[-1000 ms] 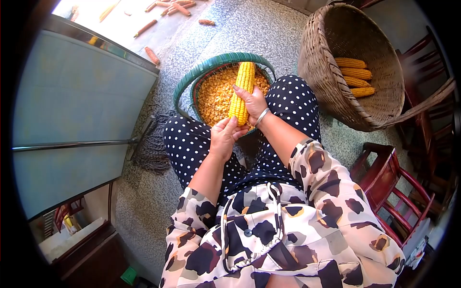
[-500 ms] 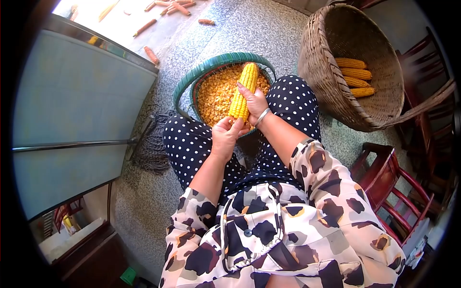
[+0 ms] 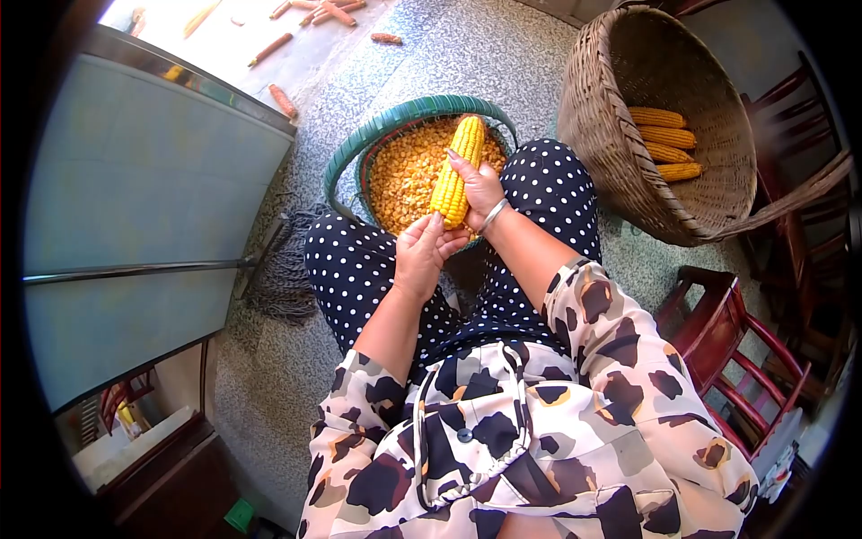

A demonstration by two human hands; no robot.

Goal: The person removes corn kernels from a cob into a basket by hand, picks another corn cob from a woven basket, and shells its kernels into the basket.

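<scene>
By curled fingers of right hand (image 3: 483, 192) and left hand (image 3: 419, 255), a yellow, cylindrical corn cob (image 3: 451, 189) is being grasped, long axis forward-right.

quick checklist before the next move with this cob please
1. Right hand grips cob: ok, wrapped around it.
2. Left hand in place: ok, thumb at the cob's lower end.
3. Cob over green basket: ok, kernels show beneath.
4. Spare cobs at hand: ok, some lie in the big basket.
5. Cob's underside sound: cannot tell, hidden.
</scene>
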